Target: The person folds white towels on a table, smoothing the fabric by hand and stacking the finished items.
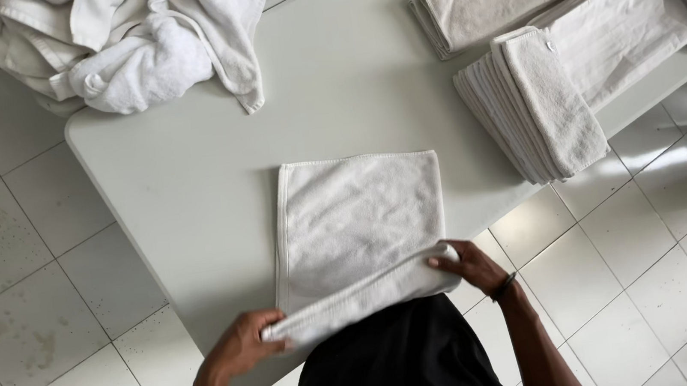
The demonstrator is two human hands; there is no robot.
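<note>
Both hands, left [244, 344] and right [470, 263], are pinching the towel's [359, 217] near fold, each grip closed, at the desk's [186, 176] near edge.

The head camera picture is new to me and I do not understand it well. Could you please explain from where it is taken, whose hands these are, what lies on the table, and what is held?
There is no machine here. The one picture comes from a camera worn on a person's head, looking straight down, so the dark shape at the bottom is that person's own clothing.

The left hand and the right hand each grip one end of the near edge of a white towel. That edge is rolled or folded up; the rest lies flat on the pale grey table.

At the far left corner sits a heap of unfolded white towels. On the right are stacks of folded towels, some flat, some standing on edge. Below the table you see a tiled floor.
</note>
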